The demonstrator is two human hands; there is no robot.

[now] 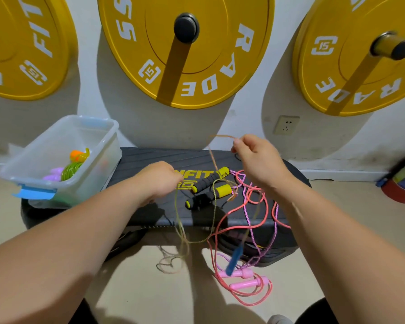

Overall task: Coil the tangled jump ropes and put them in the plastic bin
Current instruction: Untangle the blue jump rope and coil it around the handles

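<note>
A thin yellow-green jump rope point(214, 202) with two black and yellow handles point(208, 181) lies on a black step platform point(150, 160). My right hand point(257, 157) is raised above the platform and pinches a loop of this rope. My left hand point(160, 177) grips the same rope low beside the handles. Tangled with it are a red rope point(222, 220) and a pink braided rope point(250, 220), which hang off the front edge to pink handles point(241, 279) on the floor. A blue handle point(233, 260) dangles there too. The clear plastic bin point(56, 183) sits at the left.
The bin holds a coiled green rope point(71, 169) with an orange handle, and purple handles. Three yellow weight plates point(185, 50) hang on the wall behind. A wall socket point(287, 125) is at the right. A red object point(400, 183) stands on the floor far right.
</note>
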